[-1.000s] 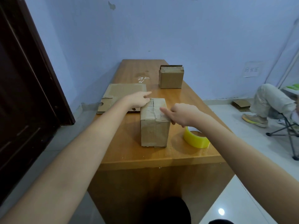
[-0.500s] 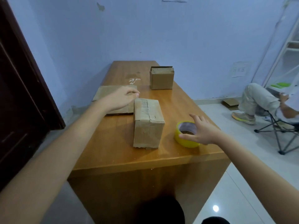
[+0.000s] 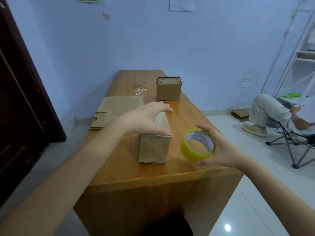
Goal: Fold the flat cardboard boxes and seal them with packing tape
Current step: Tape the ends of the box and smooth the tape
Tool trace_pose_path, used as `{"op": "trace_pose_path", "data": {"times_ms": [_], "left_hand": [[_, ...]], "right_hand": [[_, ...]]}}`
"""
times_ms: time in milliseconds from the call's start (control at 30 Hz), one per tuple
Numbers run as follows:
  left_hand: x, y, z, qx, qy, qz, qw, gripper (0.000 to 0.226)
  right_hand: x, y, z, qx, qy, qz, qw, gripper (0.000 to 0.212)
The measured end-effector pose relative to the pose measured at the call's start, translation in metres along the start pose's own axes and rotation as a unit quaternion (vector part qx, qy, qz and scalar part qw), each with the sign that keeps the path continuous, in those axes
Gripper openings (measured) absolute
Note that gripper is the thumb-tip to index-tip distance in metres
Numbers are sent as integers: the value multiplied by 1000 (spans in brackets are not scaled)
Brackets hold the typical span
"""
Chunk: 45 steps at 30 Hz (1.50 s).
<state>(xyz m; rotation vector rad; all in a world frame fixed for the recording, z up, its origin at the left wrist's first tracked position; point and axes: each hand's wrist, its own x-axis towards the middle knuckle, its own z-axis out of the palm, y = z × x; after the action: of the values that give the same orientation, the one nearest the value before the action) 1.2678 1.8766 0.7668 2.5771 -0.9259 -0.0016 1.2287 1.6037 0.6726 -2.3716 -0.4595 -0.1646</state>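
Observation:
A folded, taped cardboard box (image 3: 154,149) stands near the front of the wooden table (image 3: 129,169). My left hand (image 3: 146,119) is spread over its top, thumb on the near top edge and fingers reaching past the far end. My right hand (image 3: 219,149) holds a yellow roll of packing tape (image 3: 198,146) lifted off the table, just right of the box, thumb below and fingers behind. A flat cardboard box (image 3: 117,109) lies on the table's left side. Another folded box (image 3: 168,89) stands further back.
A scrap of clear tape (image 3: 139,91) lies near the far box. A dark door (image 3: 22,99) is at the left. A person sits on a folding chair (image 3: 289,138) at the right, with flat cardboard (image 3: 240,114) on the floor by the wall.
My right hand left the box top, took hold of the tape roll and lifted it off the table. My left hand moved from the box's far end onto its top.

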Motion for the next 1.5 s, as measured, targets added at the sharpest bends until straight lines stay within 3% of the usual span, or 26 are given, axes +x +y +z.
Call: {"op": "trace_pose_path", "data": {"times_ms": [167, 400, 533, 700, 1133, 1367, 1500], "left_hand": [[1, 8, 14, -20, -24, 59, 998, 73], [-2, 11, 18, -158, -22, 63, 985, 35], [-7, 11, 21, -194, 22, 44, 980, 22], [-14, 17, 24, -275, 57, 50, 958, 18], [-25, 26, 27, -291, 103, 30, 951, 14], [-18, 25, 31, -375, 176, 14, 910, 5], [-13, 34, 31, -413, 223, -5, 883, 10]], "right_hand": [[-19, -35, -13, 26, -14, -105, 994, 107], [-16, -51, -26, 25, -18, -156, 987, 104], [-14, -54, -25, 36, -5, -167, 985, 102], [-13, -55, -22, 73, 24, -167, 983, 102], [-16, -62, -19, 128, 46, -143, 980, 98], [-12, -67, -12, 184, 80, -137, 970, 106], [-6, -71, 1, 306, 157, -110, 932, 110]]}}
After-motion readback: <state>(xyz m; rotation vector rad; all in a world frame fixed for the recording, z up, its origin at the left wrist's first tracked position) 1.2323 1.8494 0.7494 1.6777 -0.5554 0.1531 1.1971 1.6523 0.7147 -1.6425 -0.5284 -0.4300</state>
